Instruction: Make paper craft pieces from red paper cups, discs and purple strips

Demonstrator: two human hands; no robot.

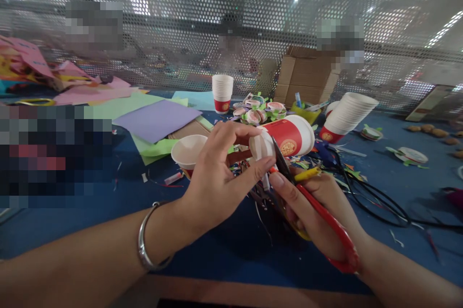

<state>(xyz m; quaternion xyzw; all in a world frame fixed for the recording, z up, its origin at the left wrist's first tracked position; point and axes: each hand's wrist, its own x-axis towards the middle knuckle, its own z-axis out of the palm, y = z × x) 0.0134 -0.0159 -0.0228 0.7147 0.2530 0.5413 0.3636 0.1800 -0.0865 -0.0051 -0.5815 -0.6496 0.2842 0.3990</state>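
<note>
My left hand point(211, 185), with a silver bangle at the wrist, pinches a white paper cup bottom point(261, 148) between thumb and fingers. Wrapped around red-handled scissors point(327, 219) is my right hand point(327, 197). The dark blades rise against the right edge of the cup bottom. A yellow piece point(307, 174) shows by the right fingers; its kind is unclear. Just behind the blades a red and white paper cup point(289, 137) lies on its side. Left of my left fingers stands an open paper cup point(190, 151), partly hidden by the hand.
Stacked cups point(222, 91) stand at the back, and another stack point(345, 113) leans at right. Several small paper-disc crafts point(253, 115) are heaped behind my hands. Coloured paper point(159, 117) covers the left. A black cable point(376, 211) crosses the right. Behind are a cardboard box point(306, 76) and perforated metal panel point(181, 33).
</note>
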